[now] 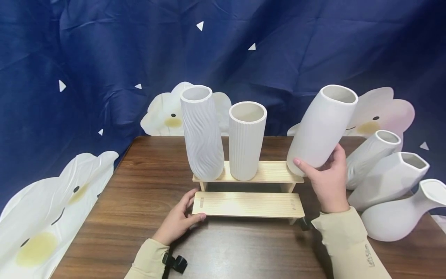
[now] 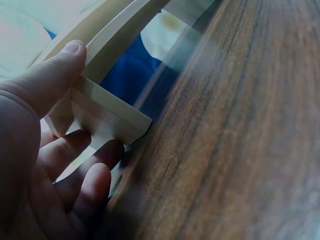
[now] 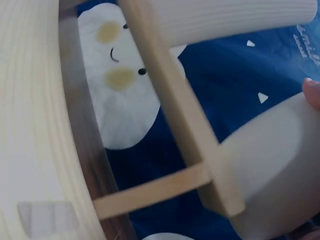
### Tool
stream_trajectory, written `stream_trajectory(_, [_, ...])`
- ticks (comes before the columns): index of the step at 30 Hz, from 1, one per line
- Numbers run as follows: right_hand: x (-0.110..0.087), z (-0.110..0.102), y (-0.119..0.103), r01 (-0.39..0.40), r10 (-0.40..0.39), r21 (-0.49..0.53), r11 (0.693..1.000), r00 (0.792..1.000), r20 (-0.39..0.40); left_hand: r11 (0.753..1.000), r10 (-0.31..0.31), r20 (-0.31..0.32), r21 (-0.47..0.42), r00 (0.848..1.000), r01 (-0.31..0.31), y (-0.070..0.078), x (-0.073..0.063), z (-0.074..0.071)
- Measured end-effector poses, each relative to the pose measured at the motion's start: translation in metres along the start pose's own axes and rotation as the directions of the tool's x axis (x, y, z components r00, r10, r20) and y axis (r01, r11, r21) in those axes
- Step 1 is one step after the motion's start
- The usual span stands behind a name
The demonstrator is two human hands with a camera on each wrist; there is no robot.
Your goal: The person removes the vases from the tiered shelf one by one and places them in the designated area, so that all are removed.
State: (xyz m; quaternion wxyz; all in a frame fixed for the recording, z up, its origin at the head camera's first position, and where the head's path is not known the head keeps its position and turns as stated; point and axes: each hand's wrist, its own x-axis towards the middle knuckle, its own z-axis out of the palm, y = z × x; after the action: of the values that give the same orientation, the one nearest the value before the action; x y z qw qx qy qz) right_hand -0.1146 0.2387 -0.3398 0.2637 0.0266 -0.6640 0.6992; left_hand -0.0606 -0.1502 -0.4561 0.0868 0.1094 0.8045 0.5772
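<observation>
My right hand (image 1: 329, 178) grips a smooth white vase (image 1: 322, 131) low on its body, thumb in front. The vase leans to the right, its base at the right end of the upper tier of a two-step wooden stand (image 1: 247, 203). In the right wrist view, the vase (image 3: 285, 165) overlaps the end of the upper board. With thumb on top and fingers curled at the side leg, my left hand (image 1: 179, 219) holds the left end of the lower step. A wavy-textured vase (image 1: 203, 135) and a ribbed vase (image 1: 246, 143) stand upright on the upper tier.
Right of my right arm, a textured vase (image 1: 371, 159), a faceted vase (image 1: 388, 180) and a round-bodied, narrow-necked vase (image 1: 393, 219) lie tilted close together. All is on a dark wooden table (image 1: 139, 186), with a blue cloth (image 1: 104, 50) behind it.
</observation>
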Motion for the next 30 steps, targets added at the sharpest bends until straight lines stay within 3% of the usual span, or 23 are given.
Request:
stream_trajectory(10, [0.013,-0.016,0.014,0.014,-0.004,0.07,0.997,0.989,-0.146,1.0,0.0,0.0,-0.008,1.0,0.0,-0.001,0.0,0.0])
stream_trajectory(15, [0.016,-0.023,0.021,-0.062,0.041,-0.105,0.992,0.98,-0.195,1.0,-0.001,0.0,-0.009,1.0,0.001,-0.002,0.0,-0.001])
stream_trajectory(20, [0.017,-0.031,0.03,-0.153,0.081,-0.353,0.923,0.974,-0.212,1.0,-0.003,0.004,-0.007,1.0,0.003,-0.002,0.001,-0.001])
stream_trajectory(24, [0.019,-0.037,0.037,-0.2,0.121,-0.384,0.902,0.968,-0.219,1.0,0.003,0.002,0.002,1.0,-0.003,-0.002,0.001,-0.001])
stream_trajectory(27, [0.021,-0.04,0.044,-0.206,0.129,-0.383,0.9,0.968,-0.217,1.0,0.004,0.002,0.005,1.0,-0.004,-0.002,0.001,-0.001])
stream_trajectory(30, [0.022,-0.042,0.052,-0.203,0.12,-0.432,0.879,0.97,-0.212,1.0,0.006,0.003,0.006,1.0,-0.006,-0.002,0.001,-0.001])
